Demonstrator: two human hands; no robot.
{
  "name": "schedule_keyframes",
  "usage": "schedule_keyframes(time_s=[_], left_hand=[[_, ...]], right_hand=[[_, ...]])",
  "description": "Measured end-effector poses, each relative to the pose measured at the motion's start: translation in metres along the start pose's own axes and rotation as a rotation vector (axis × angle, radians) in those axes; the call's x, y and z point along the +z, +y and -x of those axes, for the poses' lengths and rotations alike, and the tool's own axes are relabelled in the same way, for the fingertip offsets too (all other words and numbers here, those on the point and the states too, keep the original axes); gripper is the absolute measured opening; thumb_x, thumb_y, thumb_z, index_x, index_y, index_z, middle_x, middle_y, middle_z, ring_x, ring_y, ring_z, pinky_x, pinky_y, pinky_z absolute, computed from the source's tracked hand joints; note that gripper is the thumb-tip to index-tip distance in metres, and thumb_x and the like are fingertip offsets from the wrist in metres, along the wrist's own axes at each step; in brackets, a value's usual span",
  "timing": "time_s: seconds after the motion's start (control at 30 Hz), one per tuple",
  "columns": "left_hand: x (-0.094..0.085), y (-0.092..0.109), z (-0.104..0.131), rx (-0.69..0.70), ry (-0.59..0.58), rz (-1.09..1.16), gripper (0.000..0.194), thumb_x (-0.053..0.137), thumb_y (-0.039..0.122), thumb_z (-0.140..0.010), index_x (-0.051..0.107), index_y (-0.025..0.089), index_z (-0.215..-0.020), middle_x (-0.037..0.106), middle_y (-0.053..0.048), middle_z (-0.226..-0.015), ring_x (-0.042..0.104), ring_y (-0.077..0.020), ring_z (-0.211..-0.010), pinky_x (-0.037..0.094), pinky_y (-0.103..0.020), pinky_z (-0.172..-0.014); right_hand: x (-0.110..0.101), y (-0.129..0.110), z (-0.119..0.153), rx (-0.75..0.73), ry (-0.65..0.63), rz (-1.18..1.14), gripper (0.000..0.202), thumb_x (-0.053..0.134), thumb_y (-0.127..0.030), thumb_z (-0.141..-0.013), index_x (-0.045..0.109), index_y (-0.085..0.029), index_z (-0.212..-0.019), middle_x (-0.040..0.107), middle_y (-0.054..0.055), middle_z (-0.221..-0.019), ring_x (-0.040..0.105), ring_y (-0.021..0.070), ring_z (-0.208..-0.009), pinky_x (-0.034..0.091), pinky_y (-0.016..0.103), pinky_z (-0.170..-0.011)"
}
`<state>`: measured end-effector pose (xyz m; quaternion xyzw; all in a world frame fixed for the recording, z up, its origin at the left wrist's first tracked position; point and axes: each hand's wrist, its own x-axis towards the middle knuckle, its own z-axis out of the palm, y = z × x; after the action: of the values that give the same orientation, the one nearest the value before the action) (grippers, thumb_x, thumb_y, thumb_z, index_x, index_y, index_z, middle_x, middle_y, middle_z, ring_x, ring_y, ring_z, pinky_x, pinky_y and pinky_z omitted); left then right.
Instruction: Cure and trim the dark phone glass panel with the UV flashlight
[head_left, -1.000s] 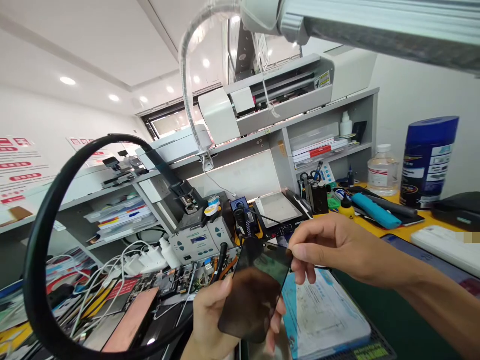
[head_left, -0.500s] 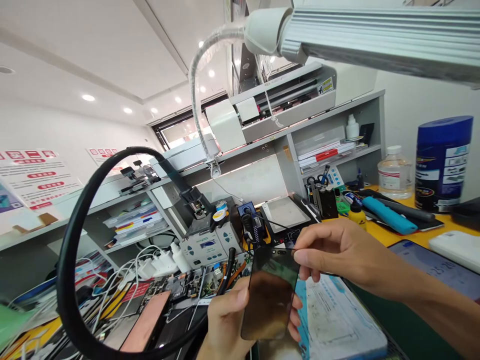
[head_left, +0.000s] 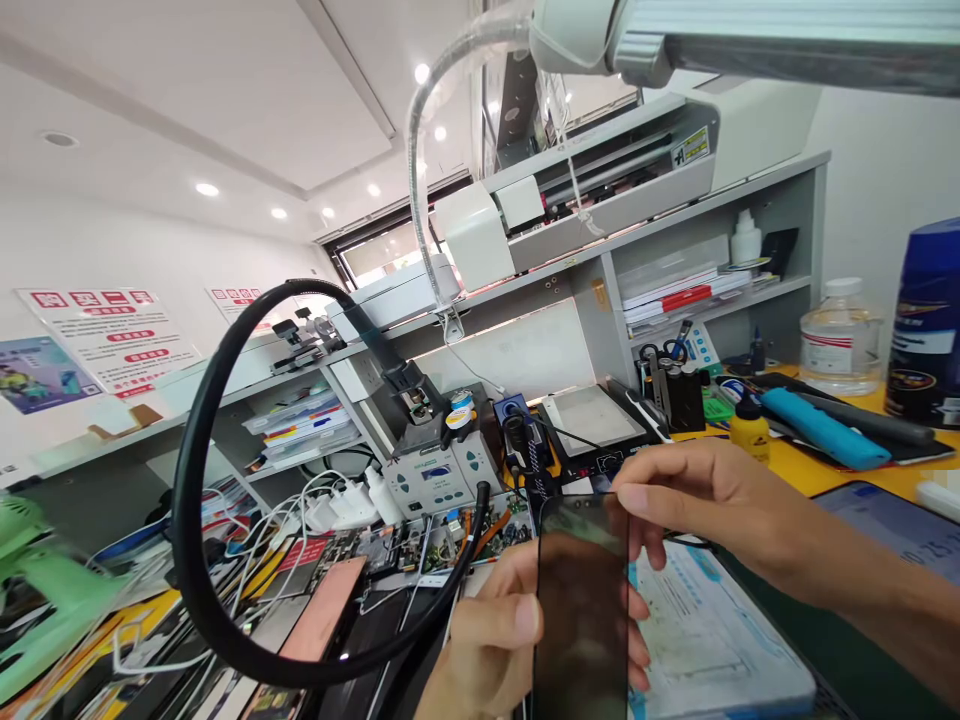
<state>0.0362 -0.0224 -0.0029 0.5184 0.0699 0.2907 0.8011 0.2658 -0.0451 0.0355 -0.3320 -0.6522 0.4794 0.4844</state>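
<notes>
A dark, glossy phone-shaped panel (head_left: 582,610) stands nearly upright at the lower centre, its bottom edge cut off by the frame. My left hand (head_left: 499,635) grips it by the sides, thumb on the left edge and fingertips showing past the right edge. At the panel's top right corner, my right hand (head_left: 697,500) pinches with thumb and forefinger. Below my right hand lies a blue-and-white box or pad (head_left: 712,630). Whether a thin film lies over the panel is too unclear to tell.
A black hose (head_left: 187,500) loops at the left, in front of cables and phone parts. Behind stands a grey station (head_left: 442,475). A yellow bottle (head_left: 748,432), a blue tool (head_left: 825,428) and a lit phone (head_left: 885,530) are at the right. A lamp (head_left: 787,45) hangs overhead.
The view has shifted, so the surroundings sit differently in the frame. The panel now faces the camera more squarely and sits lower, still held by both hands.
</notes>
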Motion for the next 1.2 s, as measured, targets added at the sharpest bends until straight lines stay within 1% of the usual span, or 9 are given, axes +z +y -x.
schedule_keyframes(time_s=[0.13,0.2,0.3,0.4,0.5,0.6,0.77,1.0,1.2], left_hand=[[0.0,0.001,-0.001,0.1,0.086,-0.107,0.056,0.075,0.042,-0.074,0.069,0.014,-0.122,0.07,-0.015,-0.109,0.068,-0.0252,-0.09,0.053,-0.037,-0.08],[0.0,0.002,-0.001,0.162,0.158,-0.234,0.053,0.077,0.041,-0.076,0.068,0.016,-0.122,0.068,-0.014,-0.114,0.066,-0.026,-0.098,0.051,-0.037,-0.086],[0.0,0.001,-0.002,0.247,0.232,-0.451,0.057,0.079,0.042,-0.078,0.064,0.02,-0.128,0.066,-0.012,-0.12,0.061,-0.0268,-0.107,0.047,-0.039,-0.095],[0.001,-0.004,-0.003,0.319,0.287,-0.626,0.061,0.076,0.043,-0.082,0.057,0.023,-0.137,0.064,-0.012,-0.125,0.058,-0.0282,-0.114,0.046,-0.042,-0.099],[0.002,-0.009,-0.003,0.393,0.398,-0.84,0.057,0.073,0.038,-0.087,0.054,0.029,-0.14,0.06,-0.01,-0.133,0.057,-0.0275,-0.119,0.044,-0.044,-0.104],[0.002,-0.012,-0.003,0.495,0.528,-1.087,0.056,0.071,0.03,-0.087,0.051,0.033,-0.14,0.057,-0.007,-0.134,0.057,-0.0254,-0.118,0.045,-0.044,-0.104],[0.002,-0.012,-0.003,0.638,0.678,-1.401,0.062,0.07,0.022,-0.086,0.048,0.03,-0.143,0.051,-0.01,-0.133,0.052,-0.0267,-0.122,0.046,-0.045,-0.102],[0.005,-0.012,-0.002,0.735,0.759,-1.584,0.066,0.072,0.02,-0.084,0.048,0.022,-0.145,0.05,-0.013,-0.13,0.053,-0.0273,-0.122,0.049,-0.044,-0.1],[0.007,-0.01,-0.002,0.771,0.768,-1.618,0.066,0.072,0.018,-0.082,0.048,0.02,-0.144,0.051,-0.013,-0.127,0.054,-0.0277,-0.12,0.051,-0.044,-0.099]], right_hand=[[0.003,0.005,-0.001,-0.04,0.219,-0.026,0.04,0.073,-0.052,-0.089,0.07,-0.021,-0.114,0.063,-0.002,-0.071,0.057,0.0098,-0.057,0.048,0.021,-0.054],[0.007,0.005,0.001,-0.051,0.261,-0.057,0.039,0.073,-0.052,-0.089,0.069,-0.021,-0.113,0.059,-0.003,-0.067,0.054,0.0085,-0.054,0.047,0.02,-0.052],[0.017,0.001,0.004,-0.032,0.184,-0.13,0.036,0.073,-0.052,-0.089,0.071,-0.019,-0.103,0.063,-0.001,-0.069,0.057,0.0099,-0.055,0.047,0.021,-0.051],[0.025,-0.003,0.005,0.0,0.119,-0.151,0.032,0.074,-0.048,-0.089,0.072,-0.018,-0.098,0.067,0.002,-0.068,0.061,0.0119,-0.059,0.049,0.021,-0.054],[0.028,-0.003,0.004,0.004,0.124,-0.155,0.031,0.077,-0.047,-0.086,0.074,-0.018,-0.096,0.07,0.003,-0.071,0.06,0.0125,-0.06,0.05,0.022,-0.057],[0.025,0.0,0.002,0.021,0.127,-0.15,0.031,0.074,-0.048,-0.088,0.076,-0.017,-0.092,0.071,0.005,-0.076,0.06,0.0132,-0.062,0.05,0.025,-0.06],[0.021,0.004,0.001,0.064,0.106,-0.186,0.034,0.072,-0.05,-0.09,0.077,-0.017,-0.083,0.073,0.007,-0.081,0.059,0.013,-0.063,0.048,0.027,-0.064],[0.019,0.004,-0.004,0.125,0.057,-0.347,0.034,0.075,-0.048,-0.088,0.079,-0.015,-0.088,0.072,0.01,-0.082,0.059,0.0148,-0.071,0.049,0.025,-0.062],[0.016,0.005,-0.003,0.145,0.031,-0.377,0.033,0.075,-0.046,-0.089,0.078,-0.013,-0.09,0.072,0.01,-0.081,0.061,0.0152,-0.073,0.049,0.023,-0.06]])
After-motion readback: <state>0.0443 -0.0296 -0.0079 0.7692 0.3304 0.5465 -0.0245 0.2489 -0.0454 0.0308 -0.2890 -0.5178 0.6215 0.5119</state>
